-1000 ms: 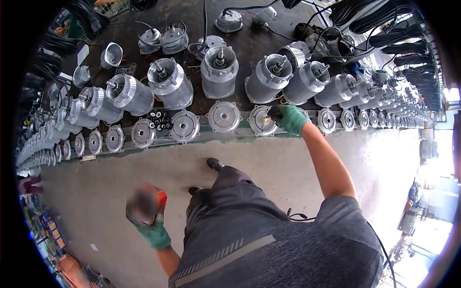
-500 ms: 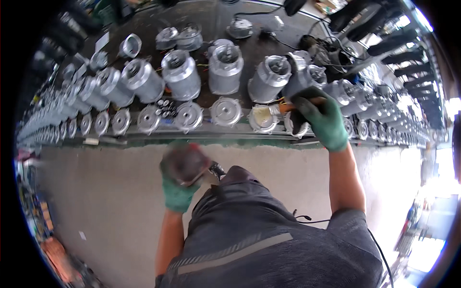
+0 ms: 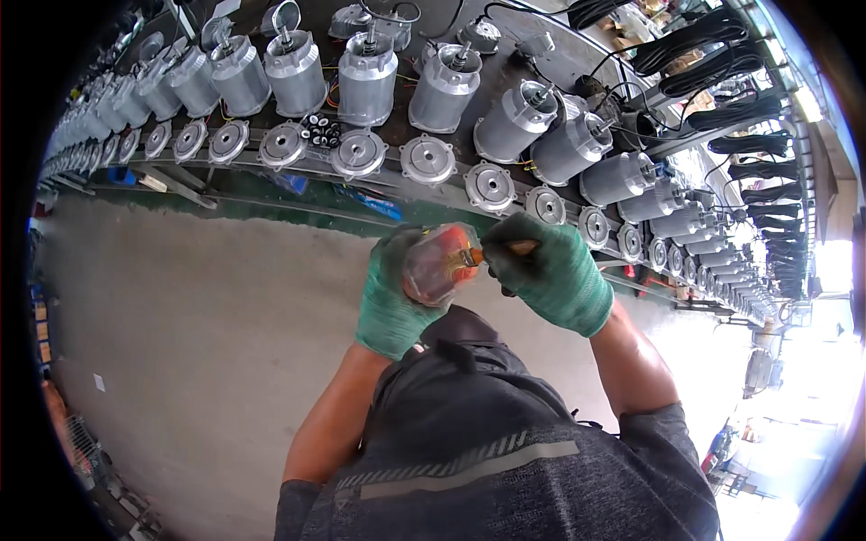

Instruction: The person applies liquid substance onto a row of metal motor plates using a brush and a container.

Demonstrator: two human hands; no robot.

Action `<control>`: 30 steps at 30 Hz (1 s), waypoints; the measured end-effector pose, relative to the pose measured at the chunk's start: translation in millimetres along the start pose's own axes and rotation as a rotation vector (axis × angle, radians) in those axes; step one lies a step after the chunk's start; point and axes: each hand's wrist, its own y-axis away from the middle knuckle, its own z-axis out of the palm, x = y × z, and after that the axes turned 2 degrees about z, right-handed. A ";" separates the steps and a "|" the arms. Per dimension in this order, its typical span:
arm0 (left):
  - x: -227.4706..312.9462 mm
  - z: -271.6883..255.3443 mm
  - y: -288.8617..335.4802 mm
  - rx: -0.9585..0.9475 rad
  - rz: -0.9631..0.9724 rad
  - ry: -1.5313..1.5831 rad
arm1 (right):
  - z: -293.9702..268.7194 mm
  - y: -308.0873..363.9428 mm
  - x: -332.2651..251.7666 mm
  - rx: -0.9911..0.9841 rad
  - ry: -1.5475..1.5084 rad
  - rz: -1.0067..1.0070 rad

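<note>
My left hand [image 3: 394,293], in a green glove with a dark palm, is closed around a clear plastic cup [image 3: 431,278] with something red-orange inside. In my gloved right hand [image 3: 546,266], the fingers wrap the wooden handle of a paintbrush [image 3: 474,257]. The brush's metal band shows at the cup's mouth; its bristles seem to be inside the cup, partly hidden. Both hands are together in front of my body, just short of the bench. Beyond them lie round metal end covers [image 3: 490,187] in a row along the bench's near edge.
Cylindrical silver motor housings [image 3: 514,122] with upright shafts stand in a long row behind the covers. A cluster of small black-and-white parts [image 3: 321,131] sits among the covers. Coiled black cables [image 3: 699,45] hang at the right. Blue boxes [image 3: 370,200] lie under the bench [image 3: 298,185].
My right hand has drawn the paintbrush back from an end cover to the cup. My left hand has raised the cup toward it. The view has shifted, with the bench row now tilted.
</note>
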 end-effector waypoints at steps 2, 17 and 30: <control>3.2 3.6 7.7 0.015 0.006 -0.008 | 1.0 6.5 2.8 -0.005 0.048 -0.032; 18.7 39.5 19.9 0.065 -0.115 0.039 | -53.5 52.8 28.9 0.102 -0.353 0.174; 29.5 80.4 3.3 0.099 -0.145 -0.004 | -95.1 48.4 59.6 -0.101 0.097 -0.385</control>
